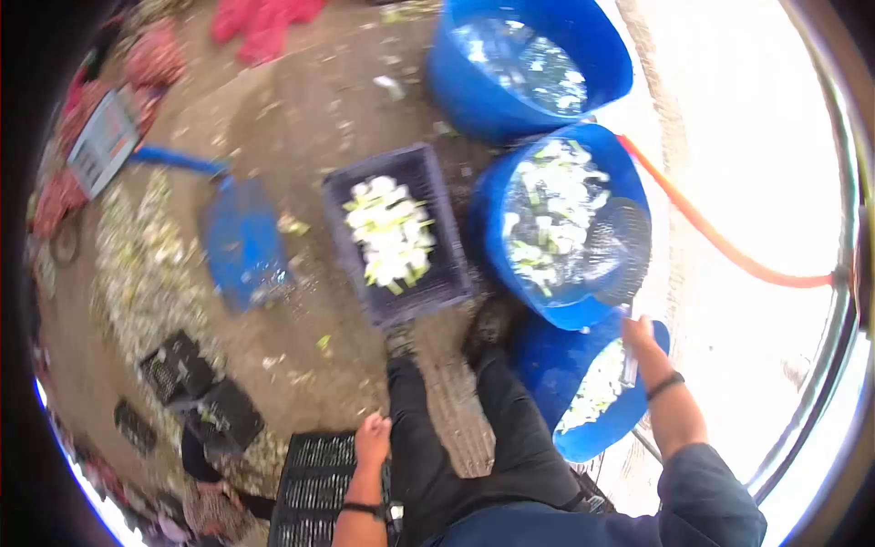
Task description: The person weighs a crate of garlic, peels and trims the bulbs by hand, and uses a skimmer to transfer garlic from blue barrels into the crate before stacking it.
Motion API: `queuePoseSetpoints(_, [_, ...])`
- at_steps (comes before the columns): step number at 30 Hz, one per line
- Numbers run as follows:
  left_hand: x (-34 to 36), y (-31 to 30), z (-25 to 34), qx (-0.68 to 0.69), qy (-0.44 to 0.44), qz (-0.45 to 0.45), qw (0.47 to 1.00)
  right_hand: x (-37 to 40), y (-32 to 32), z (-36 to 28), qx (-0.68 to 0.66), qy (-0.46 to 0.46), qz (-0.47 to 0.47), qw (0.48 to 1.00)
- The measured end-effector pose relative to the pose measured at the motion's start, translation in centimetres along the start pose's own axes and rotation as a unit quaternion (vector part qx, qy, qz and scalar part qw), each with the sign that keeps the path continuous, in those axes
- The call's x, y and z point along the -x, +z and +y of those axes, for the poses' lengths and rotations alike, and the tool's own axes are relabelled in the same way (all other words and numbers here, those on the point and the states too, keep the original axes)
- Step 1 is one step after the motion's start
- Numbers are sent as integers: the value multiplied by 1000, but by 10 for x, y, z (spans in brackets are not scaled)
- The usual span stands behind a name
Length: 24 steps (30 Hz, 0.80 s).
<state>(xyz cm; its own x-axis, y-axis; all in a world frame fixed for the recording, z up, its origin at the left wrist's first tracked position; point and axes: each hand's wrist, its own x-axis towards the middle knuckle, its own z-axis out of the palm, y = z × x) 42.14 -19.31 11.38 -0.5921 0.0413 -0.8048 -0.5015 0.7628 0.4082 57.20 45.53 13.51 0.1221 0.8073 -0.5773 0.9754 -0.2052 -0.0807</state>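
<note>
My right hand (640, 335) grips the handle of a round mesh skimmer (624, 251). The skimmer's head lies over the right side of the middle blue tub (493, 214), where white vegetables with short green stems (556, 196) float in water. Beside my left leg hangs my left hand (372, 442), its fingers curled and nothing visible in them. On the ground ahead of my feet, a dark plastic crate (355, 290) holds a heap of similar white and green vegetables (390, 232).
Another blue tub (456, 87) with water stands farther off; a nearer blue tub (542, 365) contains pale pieces. An orange hose (720, 237) runs from the middle tub. Leftward are a blue shovel (241, 242), scattered trimmings, black crates (223, 415), red sacks (153, 59) and a person (214, 510).
</note>
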Motion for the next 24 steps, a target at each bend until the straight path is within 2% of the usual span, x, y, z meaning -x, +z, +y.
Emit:
queuePoseSetpoints(1, [5,-7,16,-37,-20,-18,999,-35,16,12,6,45,1,999])
queuePoseSetpoints(3, [5,8,-27,-31,-48,9,998,-44,27,-8,-73,78,-45,993])
queuePoseSetpoints(5, [10,6,-27,-37,-47,1,998,-65,56,-18,-113,162,-77,977])
queuePoseSetpoints(7, [12,7,-31,-43,-51,-2,998,-82,79,-21,-174,135,-194,956])
queuePoseSetpoints(9, [11,10,-41,-36,-132,-13,991,-87,111,-30,-279,155,-253,913])
queuePoseSetpoints(11, [12,12,-27,-65,-159,-21,985,-88,147,-50,-300,169,-266,900])
queuePoseSetpoints(13, [16,11,-13,-96,-186,-24,978,-94,176,-73,-294,127,-298,899])
queuePoseSetpoints(15, [19,10,-1,-191,-83,-63,976,-103,205,-98,-324,113,-310,886])
queuePoseSetpoints(17, [19,12,21,-198,-99,-67,973,-114,224,-112,-350,103,-322,874])
queuePoseSetpoints(19, [17,19,72,-171,-183,-76,965,-124,233,-121,-413,74,-376,826])
queuePoseSetpoints(20, [17,24,92,-174,-183,-74,965,-128,235,-129,-415,75,-378,824])
queuePoseSetpoints(22, [14,29,119,-174,-280,-73,941,-136,237,-140,-434,74,-379,814])
queuePoseSetpoints(23, [11,28,112,-176,-277,-68,942,-136,237,-146,-438,72,-381,811])
queuePoseSetpoints(24, [11,26,98,-184,-231,-77,952,-138,237,-147,-442,62,-355,821])
